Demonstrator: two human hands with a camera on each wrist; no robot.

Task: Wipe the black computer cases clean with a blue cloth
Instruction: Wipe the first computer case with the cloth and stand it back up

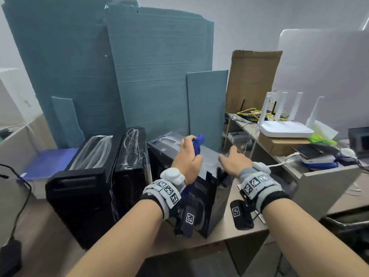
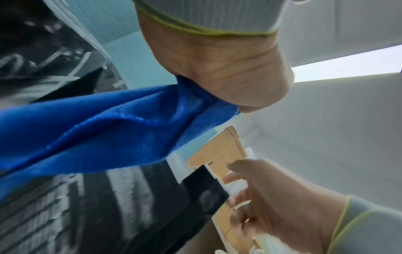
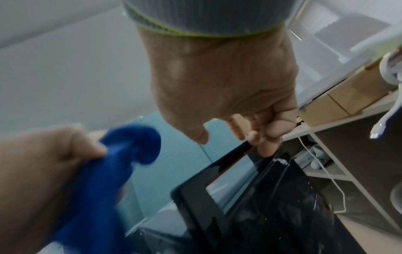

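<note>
Three black cases (image 1: 111,176) show overhead; wrist views show one.

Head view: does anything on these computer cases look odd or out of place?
Yes. The two left computer cases carry whitish streaks on their black tops, like dust or smeared residue. The right case, under the left hand gripping the blue cloth, shows a greyish patch on top.

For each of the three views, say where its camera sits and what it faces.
Head: on the head, facing down over both forearms at the black cases.
Left wrist: under the left hand, which grips the blue cloth.
Right wrist: under the right hand, fingers loosely curled above a case.
Shared: each wrist view shows the other hand.
</note>
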